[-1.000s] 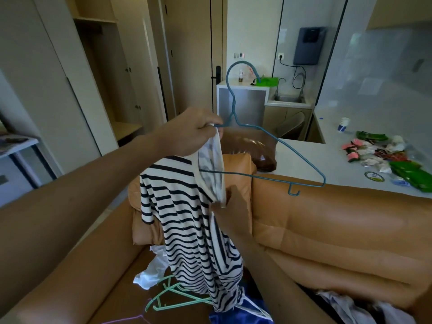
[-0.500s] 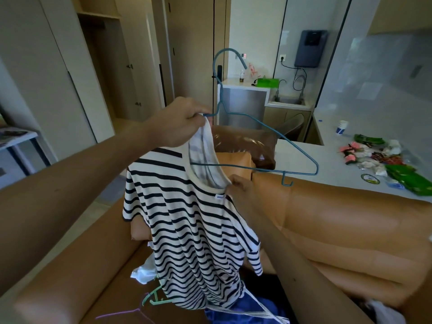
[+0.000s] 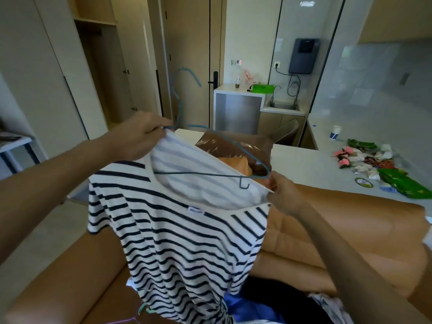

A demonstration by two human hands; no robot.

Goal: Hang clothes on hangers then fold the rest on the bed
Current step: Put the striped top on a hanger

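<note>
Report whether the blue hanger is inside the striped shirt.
Partly: one end of blue hanger hidden inside striped shirt; other end bare beside right hand.

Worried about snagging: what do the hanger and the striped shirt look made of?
The hanger: thin wire, apparently blue plastic-coated, given its slim bent rod, matte colour. The striped shirt: soft matte knit, likely cotton; it drapes and folds loosely.

I can read no text from here. The small tag (image 3: 196,210) on the striped shirt (image 3: 177,242) bears blue marks too blurred to read. The round sticker (image 3: 363,182) on the counter (image 3: 322,169) and the paper cup (image 3: 335,132) print are equally illegible.
</note>
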